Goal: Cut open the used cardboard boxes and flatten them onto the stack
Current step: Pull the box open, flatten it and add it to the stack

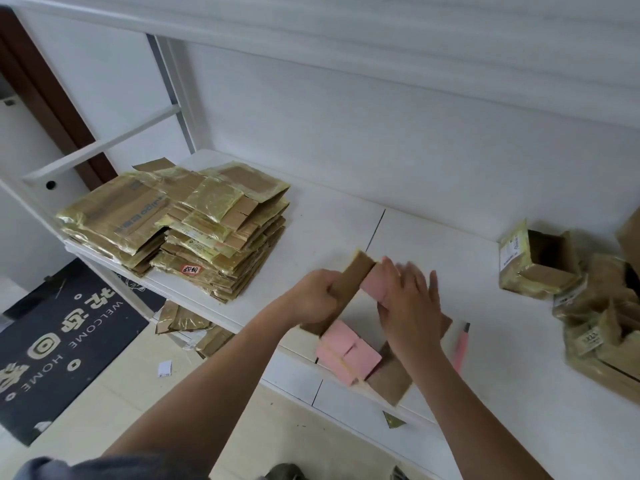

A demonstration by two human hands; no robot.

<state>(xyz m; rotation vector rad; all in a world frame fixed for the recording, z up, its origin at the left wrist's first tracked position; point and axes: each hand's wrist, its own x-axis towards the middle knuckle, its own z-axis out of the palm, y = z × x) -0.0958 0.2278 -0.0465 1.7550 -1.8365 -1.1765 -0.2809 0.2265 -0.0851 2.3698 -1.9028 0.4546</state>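
Observation:
A pink-faced cardboard box (346,355), cut open, hangs over the front of the white table (433,258). My left hand (317,297) grips one of its brown flaps, which sticks up and away from me. My right hand (408,296) lies on the box with fingers spread and blurred, pressing a pink panel. A pink-handled cutter (462,344) lies on the table just right of my right wrist. The stack of flattened, tape-covered boxes (180,223) sits at the table's left end.
Used uncut boxes (540,261) crowd the table's right end, one with its top open. Cardboard scraps (187,323) lie on the floor under the table beside a dark welcome mat (59,341). A white wall rises behind the table.

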